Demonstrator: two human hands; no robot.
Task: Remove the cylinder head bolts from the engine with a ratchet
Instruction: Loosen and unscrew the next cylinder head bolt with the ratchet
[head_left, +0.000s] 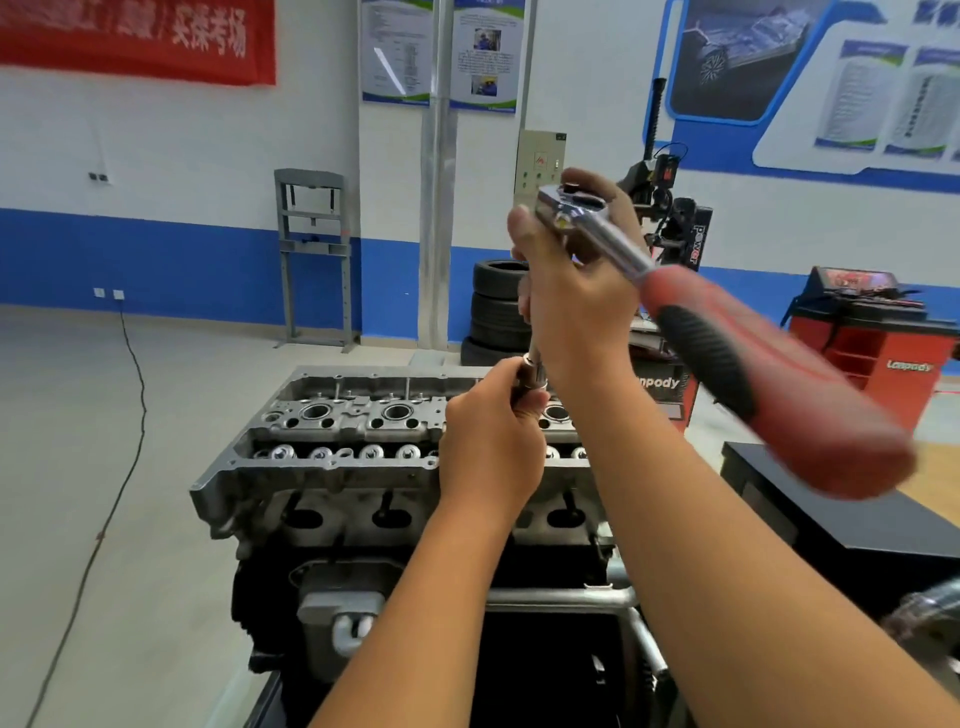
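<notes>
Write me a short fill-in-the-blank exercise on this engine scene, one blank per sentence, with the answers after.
1. The ratchet has a handle coloured black and ____.
2. The right hand grips the ratchet near its ____ end.
3. The left hand holds the ____ just above the cylinder head.
4. Behind the engine stands a stack of ____.

Answers: red; head; socket; tyres

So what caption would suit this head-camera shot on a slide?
Above the bare cylinder head, the right hand holds a red-handled ratchet near its head; the left hand grips the extension.
</notes>
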